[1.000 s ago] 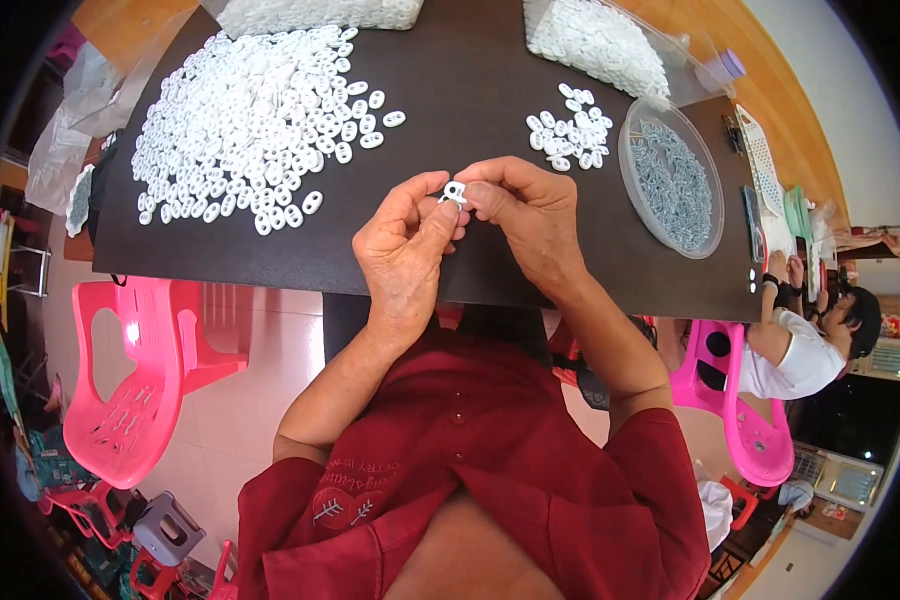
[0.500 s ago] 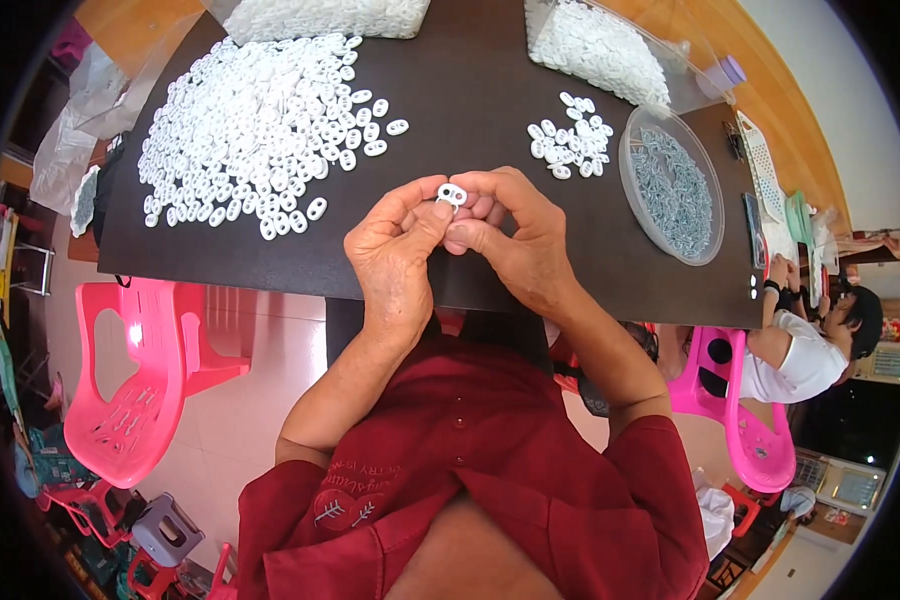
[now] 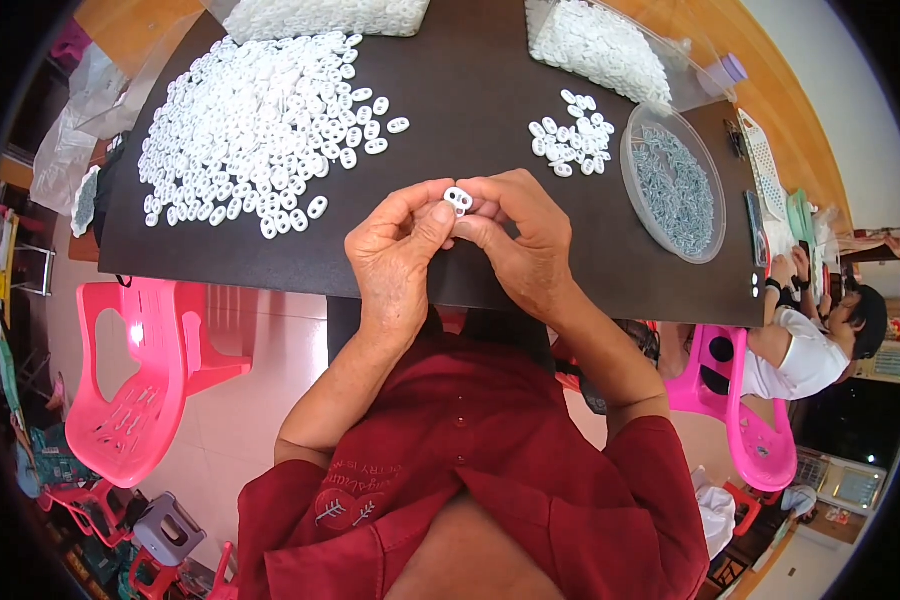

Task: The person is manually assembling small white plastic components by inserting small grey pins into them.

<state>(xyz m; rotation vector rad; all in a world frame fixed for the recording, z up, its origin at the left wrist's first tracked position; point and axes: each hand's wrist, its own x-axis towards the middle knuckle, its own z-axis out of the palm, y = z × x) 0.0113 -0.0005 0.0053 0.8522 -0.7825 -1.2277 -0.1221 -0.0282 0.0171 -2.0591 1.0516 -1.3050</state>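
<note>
Between my fingertips, just over the table's near edge, is a small white oval plastic piece with two holes (image 3: 458, 199). My left hand (image 3: 392, 255) pinches it with thumb and forefinger from the left. From the other side my right hand (image 3: 526, 240) grips it, thumb below and forefinger above. Part of a second white shape shows under it, mostly hidden by the fingers. A large heap of such white pieces (image 3: 245, 130) covers the table's left side. To the right lies a smaller cluster (image 3: 572, 140), beside a round clear tub (image 3: 627, 178) of small metal screws (image 3: 675, 195).
At the back of the dark table (image 3: 460, 95) stand two containers full of white pieces, a left one (image 3: 325, 18) and a right one (image 3: 698, 88). Pink chairs stand at left (image 3: 130, 380) and right (image 3: 735, 420). Another person in white (image 3: 795, 350) sits at the right.
The white piece has turned slightly and shifted a little right and down between my fingers. My right thumb has moved up closer to it. The heaps stay as they were.
</note>
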